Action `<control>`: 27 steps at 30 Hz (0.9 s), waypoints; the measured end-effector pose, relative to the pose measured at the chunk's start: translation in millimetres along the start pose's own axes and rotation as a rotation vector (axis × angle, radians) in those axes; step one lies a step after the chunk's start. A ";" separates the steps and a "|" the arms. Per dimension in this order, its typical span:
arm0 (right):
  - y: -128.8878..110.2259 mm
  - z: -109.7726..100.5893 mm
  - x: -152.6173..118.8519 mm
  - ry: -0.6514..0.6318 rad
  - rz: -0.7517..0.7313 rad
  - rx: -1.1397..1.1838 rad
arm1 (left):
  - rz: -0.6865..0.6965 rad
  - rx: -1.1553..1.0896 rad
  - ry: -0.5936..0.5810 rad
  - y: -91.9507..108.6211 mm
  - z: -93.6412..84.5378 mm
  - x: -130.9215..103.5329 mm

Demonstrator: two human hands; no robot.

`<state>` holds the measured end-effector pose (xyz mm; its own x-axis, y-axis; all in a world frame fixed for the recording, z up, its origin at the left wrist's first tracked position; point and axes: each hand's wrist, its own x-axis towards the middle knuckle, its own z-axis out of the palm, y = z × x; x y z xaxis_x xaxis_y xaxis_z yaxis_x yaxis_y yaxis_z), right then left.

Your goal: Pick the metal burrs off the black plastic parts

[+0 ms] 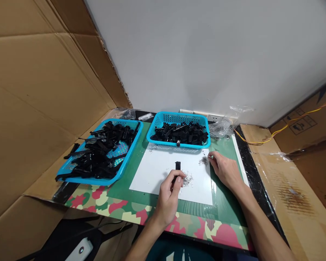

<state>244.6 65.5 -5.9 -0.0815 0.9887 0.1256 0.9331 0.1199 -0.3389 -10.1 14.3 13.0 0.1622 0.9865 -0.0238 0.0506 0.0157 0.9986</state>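
My left hand [170,192] is closed around a small black strip-like part [178,165], which sticks up past the fingers over a white sheet [146,174]. Beside those fingertips lies a loose pile of tiny silvery metal pieces [188,179]. At the sheet's right edge, my right hand [225,168] is pinched, with a thin light sliver at its fingertips too small to name. A second, darker pile of tiny pieces [203,161] sits just left of it.
A blue basket [176,146] of black parts stands behind the sheet. To the left is another blue basket [137,148], heaped with black strips. Clear plastic bags [221,129] lie by a wall socket [215,118]. Cardboard [43,90] walls the left side; a yellow cable [279,132] runs right.
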 end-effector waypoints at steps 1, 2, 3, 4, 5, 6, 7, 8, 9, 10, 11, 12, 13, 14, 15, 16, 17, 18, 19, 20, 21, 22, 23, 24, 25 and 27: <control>0.0 -0.5 0.9 0.001 -0.003 -0.003 | -0.002 0.007 -0.004 0.3 -0.3 -0.2; 0.1 -1.3 1.7 -0.004 -0.003 -0.006 | -0.008 0.017 -0.012 0.8 -0.7 -0.4; 0.4 -2.5 2.5 -0.013 0.002 -0.011 | -0.017 0.030 -0.021 1.7 -1.2 -0.6; 0.9 -3.9 3.1 -0.026 0.009 -0.018 | -0.029 0.046 -0.032 2.7 -1.6 -0.9; 1.4 -5.5 3.5 -0.038 0.021 -0.030 | -0.040 0.062 -0.045 3.8 -2.1 -1.3; 2.1 -7.1 3.7 -0.049 0.033 -0.044 | -0.049 0.077 -0.056 4.8 -2.4 -1.6; 2.8 -8.5 3.7 -0.062 0.041 -0.058 | -0.054 0.087 -0.065 5.8 -2.5 -2.0; 3.3 -9.7 3.5 -0.073 0.044 -0.068 | -0.055 0.092 -0.071 6.6 -2.4 -2.3; 3.7 -10.5 3.2 -0.078 0.043 -0.069 | -0.056 0.091 -0.072 7.2 -2.1 -2.5; 3.6 -11.2 2.7 -0.075 0.043 -0.060 | -0.060 0.088 -0.073 7.7 -1.5 -2.6; 3.0 -11.6 2.1 -0.064 0.045 -0.036 | -0.064 0.082 -0.071 8.1 -0.8 -2.6; 1.7 -12.2 1.3 -0.049 0.050 0.006 | -0.066 0.076 -0.068 8.5 0.1 -2.3; -0.4 -12.8 0.4 -0.035 0.055 0.068 | -0.066 0.071 -0.066 8.9 1.2 -1.7; -3.2 -13.7 -0.8 -0.022 0.053 0.154 | -0.064 0.070 -0.063 9.3 2.3 -0.9; -6.9 -14.9 -2.2 -0.021 0.041 0.263 | -0.059 0.073 -0.060 9.9 3.5 0.3; -11.3 -16.4 -3.7 -0.033 0.020 0.384 | -0.052 0.076 -0.053 10.6 4.7 1.7; -16.1 -18.1 -5.3 -0.060 -0.010 0.507 | -0.046 0.078 -0.041 11.3 5.9 3.2; -21.3 -19.9 -7.0 -0.101 -0.044 0.619 | -0.042 0.079 -0.029 12.0 7.1 4.7; -26.4 -21.5 -8.7 -0.148 -0.073 0.709 | -0.041 0.079 -0.017 12.7 8.1 6.2; -31.4 -23.0 -10.3 -0.194 -0.095 0.774 | -0.041 0.078 -0.014 13.3 9.1 7.4; -35.9 -24.3 -11.8 -0.236 -0.110 0.814 | -0.044 0.079 -0.022 14.0 10.1 8.3; -39.9 -25.4 -13.1 -0.269 -0.120 0.839 | -0.049 0.086 -0.037 14.7 11.0 8.8; -43.3 -26.2 -14.3 -0.297 -0.126 0.856 | -0.054 0.099 -0.058 15.7 11.9 9.0; -46.2 -26.9 -15.3 -0.319 -0.127 0.874 | -0.057 0.116 -0.076 16.8 12.9 8.7; -48.5 -27.3 -16.2 -0.338 -0.126 0.896 | -0.056 0.136 -0.086 18.3 13.8 8.3; -52.4 -27.7 -17.4 -0.356 -0.115 0.950 | -0.042 0.172 -0.088 22.2 15.8 7.1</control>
<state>206.8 39.5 35.5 -0.3969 0.9174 -0.0281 0.2619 0.0839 -0.9614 7.7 19.0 34.2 0.2411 0.9675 -0.0765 0.2252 0.0209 0.9741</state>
